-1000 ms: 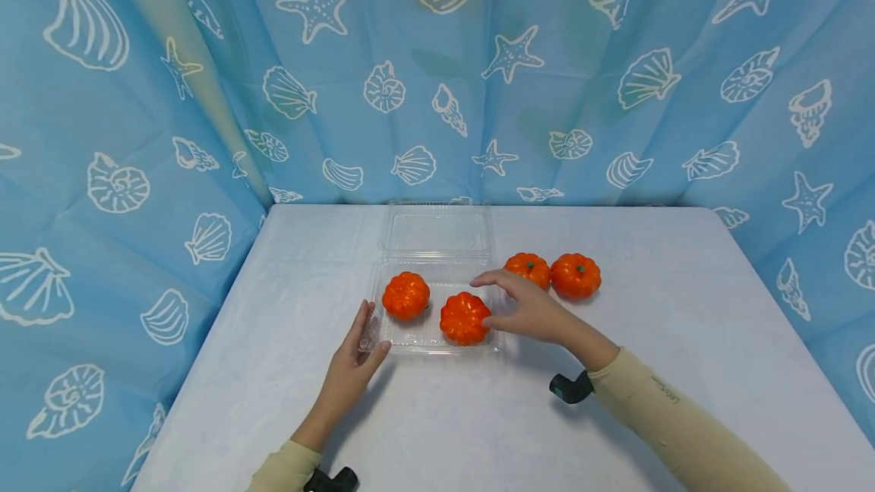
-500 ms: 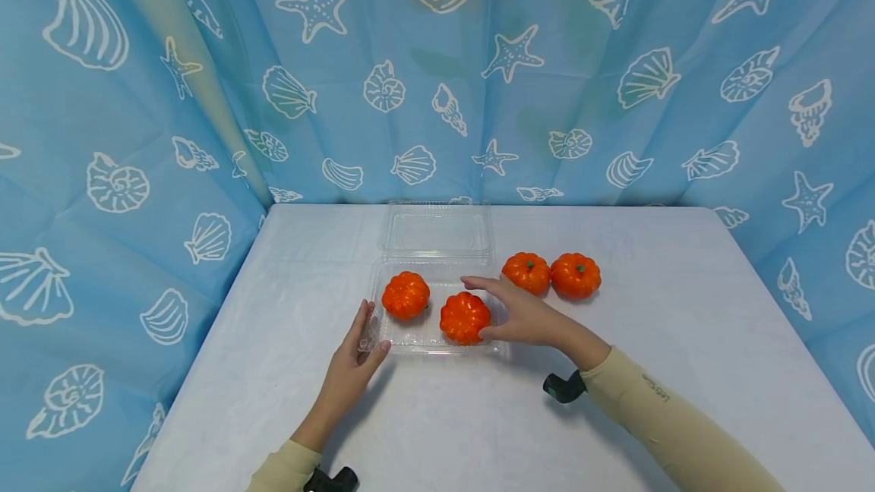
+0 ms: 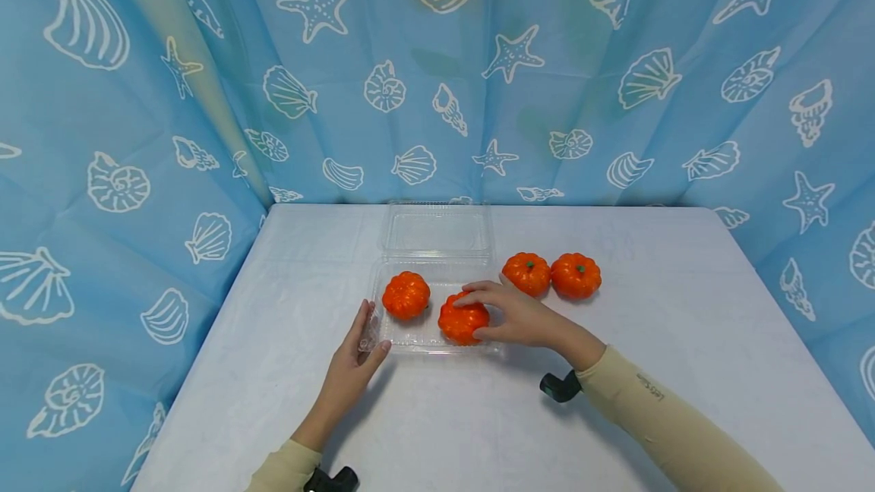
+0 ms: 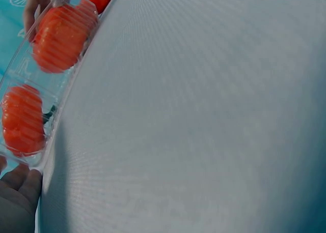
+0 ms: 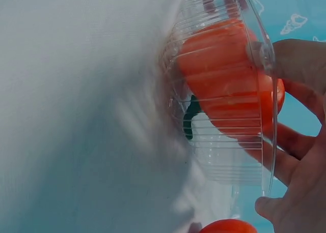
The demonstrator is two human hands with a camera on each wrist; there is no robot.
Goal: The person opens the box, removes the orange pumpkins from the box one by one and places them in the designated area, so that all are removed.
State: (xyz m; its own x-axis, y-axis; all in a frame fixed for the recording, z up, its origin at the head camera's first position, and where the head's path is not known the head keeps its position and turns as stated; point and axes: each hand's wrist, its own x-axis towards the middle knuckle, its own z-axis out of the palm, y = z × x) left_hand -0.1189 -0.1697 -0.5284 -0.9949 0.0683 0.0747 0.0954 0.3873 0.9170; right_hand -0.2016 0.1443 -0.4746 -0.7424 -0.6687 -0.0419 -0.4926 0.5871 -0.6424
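Observation:
A clear plastic clamshell box (image 3: 437,264) lies on the table with its lid folded back. Inside it are two orange toy pumpkins, stems turned downward. My right hand (image 3: 519,316) holds the right pumpkin (image 3: 459,325), fingers bent over its top and thumb at its near right side. In the right wrist view this pumpkin (image 5: 219,75) shows through the box wall, its green stem low. The left pumpkin (image 3: 406,295) sits untouched. With straight fingers, my left hand (image 3: 349,370) touches the box's near left corner; the left wrist view shows those fingertips (image 4: 31,184) against it.
Two more pumpkins stand stem up right of the box: one (image 3: 527,274) just behind my right hand, the other (image 3: 576,276) beside it. A white cloth covers the table (image 3: 649,310). A blue shell-print curtain (image 3: 437,97) hangs behind and along the sides.
My right hand has moved left and its fingers have come down onto the right pumpkin, which has shifted slightly left. My left hand stays at the box corner.

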